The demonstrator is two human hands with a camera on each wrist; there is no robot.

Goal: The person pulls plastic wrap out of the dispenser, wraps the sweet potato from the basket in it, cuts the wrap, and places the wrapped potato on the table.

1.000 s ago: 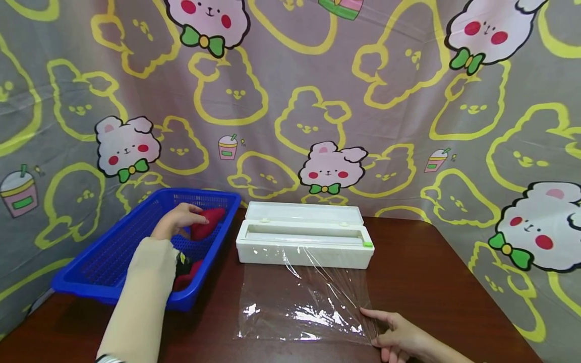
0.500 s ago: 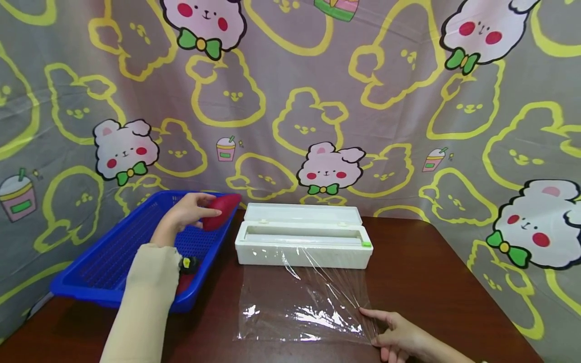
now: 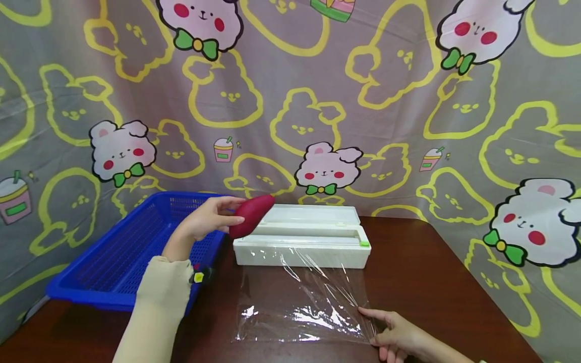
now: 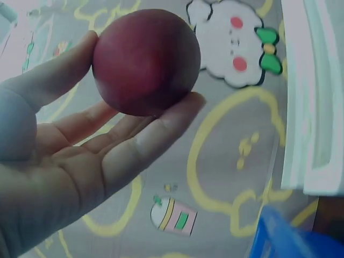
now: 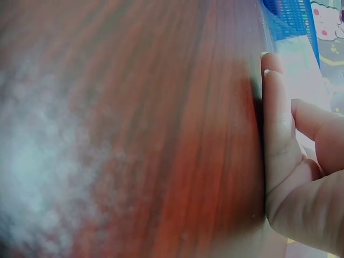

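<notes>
My left hand (image 3: pixel 209 217) holds a red sweet potato (image 3: pixel 251 217) between thumb and fingers, raised over the left end of a white cling film dispenser (image 3: pixel 301 255). In the left wrist view the sweet potato (image 4: pixel 147 62) shows its round end, the thumb on one side and fingers beneath. A sheet of clear cling film (image 3: pixel 304 305) comes out of the dispenser and lies forward across the table. At its near right corner my right hand (image 3: pixel 399 335) pinches the film, with creases running toward the fingertips.
A blue plastic basket (image 3: pixel 86 298) stands on the left, partly behind my left sleeve (image 3: pixel 156 312). The dispenser's lid (image 3: pixel 317 214) is raised at the back. Patterned cloth (image 3: pixel 272 101) hangs behind the brown table (image 3: pixel 417 272).
My left hand has lifted the sweet potato out of the basket and carried it right, over the basket's rim to the dispenser. The right hand and the film have stayed in place.
</notes>
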